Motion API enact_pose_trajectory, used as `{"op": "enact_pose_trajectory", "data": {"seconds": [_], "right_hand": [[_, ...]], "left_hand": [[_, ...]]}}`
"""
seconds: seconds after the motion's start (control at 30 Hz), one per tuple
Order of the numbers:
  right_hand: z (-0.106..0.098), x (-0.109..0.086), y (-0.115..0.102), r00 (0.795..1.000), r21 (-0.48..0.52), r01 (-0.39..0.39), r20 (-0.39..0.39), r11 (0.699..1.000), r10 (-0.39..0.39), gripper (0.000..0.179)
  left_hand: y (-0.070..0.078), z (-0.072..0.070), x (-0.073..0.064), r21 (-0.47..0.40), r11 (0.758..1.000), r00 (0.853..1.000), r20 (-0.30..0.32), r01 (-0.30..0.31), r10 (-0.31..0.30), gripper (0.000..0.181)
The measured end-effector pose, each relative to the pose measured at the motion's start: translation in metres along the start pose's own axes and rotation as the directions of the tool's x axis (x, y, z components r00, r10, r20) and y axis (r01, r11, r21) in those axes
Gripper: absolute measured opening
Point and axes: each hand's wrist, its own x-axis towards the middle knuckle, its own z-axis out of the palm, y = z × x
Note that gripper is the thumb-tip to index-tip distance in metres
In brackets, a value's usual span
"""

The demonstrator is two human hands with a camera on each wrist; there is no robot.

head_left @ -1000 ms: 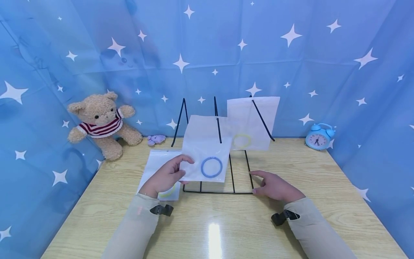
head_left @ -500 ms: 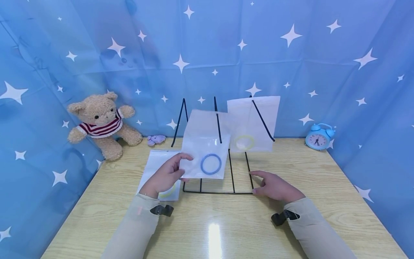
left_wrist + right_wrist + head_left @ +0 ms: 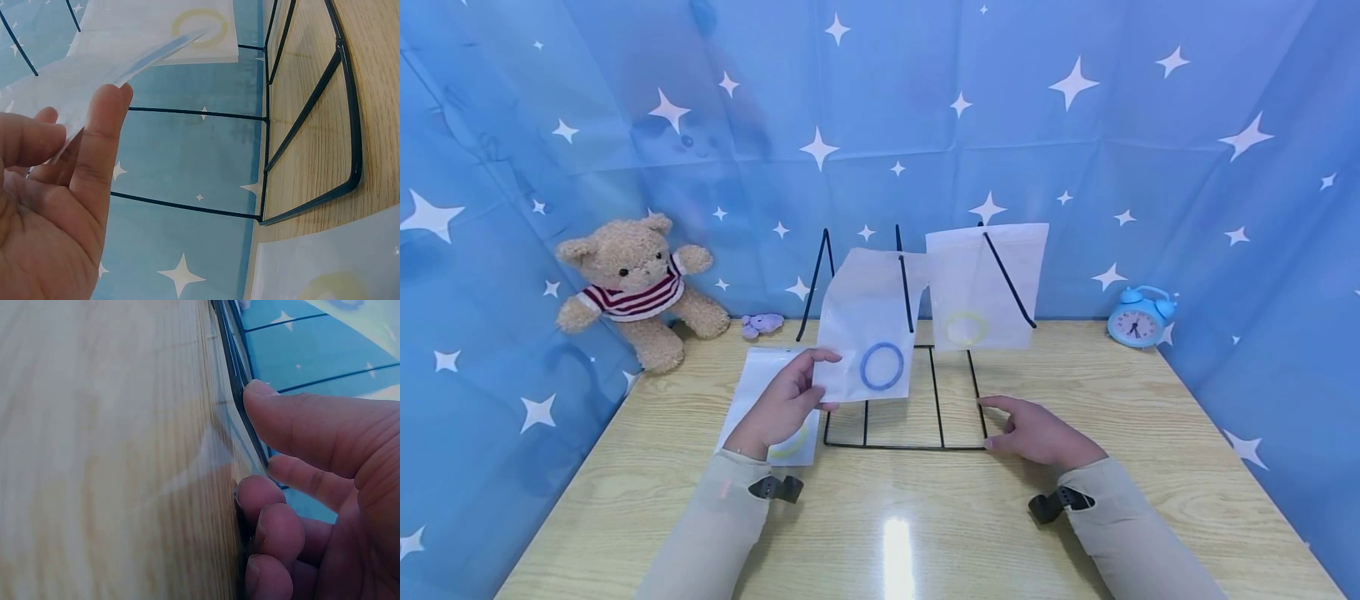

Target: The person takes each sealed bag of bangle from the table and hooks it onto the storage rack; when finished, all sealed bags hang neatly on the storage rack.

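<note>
My left hand [image 3: 782,404] pinches the lower left edge of a translucent white plastic bag [image 3: 857,308] marked with a blue ring. The middle prong of a black wire rack [image 3: 907,293] comes out through the bag's upper part. In the left wrist view, the bag's film [image 3: 156,55] shows beyond the fingertips. My right hand [image 3: 1037,429] holds the right side of the rack's base near the front corner; its thumb [image 3: 262,403] touches the dark rail in the right wrist view. Another bag [image 3: 1000,287], with a yellow ring, hangs on the right prong.
A third bag [image 3: 756,379], also yellow-ringed, lies on the table left of the rack, partly under the left hand. The left prong [image 3: 812,287] bears no bag. Behind stand a teddy bear [image 3: 632,283], a small purple toy [image 3: 762,325] and a blue alarm clock [image 3: 1138,321].
The blue-ringed bag has moved up and back along the middle prong, its lower part swinging slightly left with my left hand. The right hand and rack have stayed put.
</note>
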Motion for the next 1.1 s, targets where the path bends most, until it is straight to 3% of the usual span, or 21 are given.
{"op": "enact_pose_trajectory", "data": {"seconds": [0.3, 0.67, 0.97, 1.1], "right_hand": [[-0.0003, -0.0007, -0.0014, 1.0, 0.011, 0.001, -0.001, 1.0, -0.001, 0.074], [-0.0007, -0.0009, -0.0011, 1.0, 0.032, 0.001, -0.004, 0.999, -0.001, 0.074], [-0.0013, -0.0008, -0.001, 1.0, 0.014, 0.018, -0.001, 1.0, -0.018, 0.074], [-0.001, -0.0007, -0.0009, 1.0, 0.011, 0.011, -0.003, 1.0, -0.011, 0.074]], "left_hand": [[-0.0008, 0.0025, 0.0019, -0.047, 0.999, 0.999, -0.049, -0.012, 0.01, 0.05], [-0.0015, 0.0068, 0.0024, -0.103, 0.992, 0.996, -0.063, -0.067, 0.061, 0.048], [-0.0031, 0.0067, 0.0022, -0.069, 0.995, 0.996, 0.035, -0.075, 0.077, 0.055], [-0.0038, 0.006, 0.0027, -0.038, 0.997, 0.997, 0.04, -0.071, 0.072, 0.061]]}}
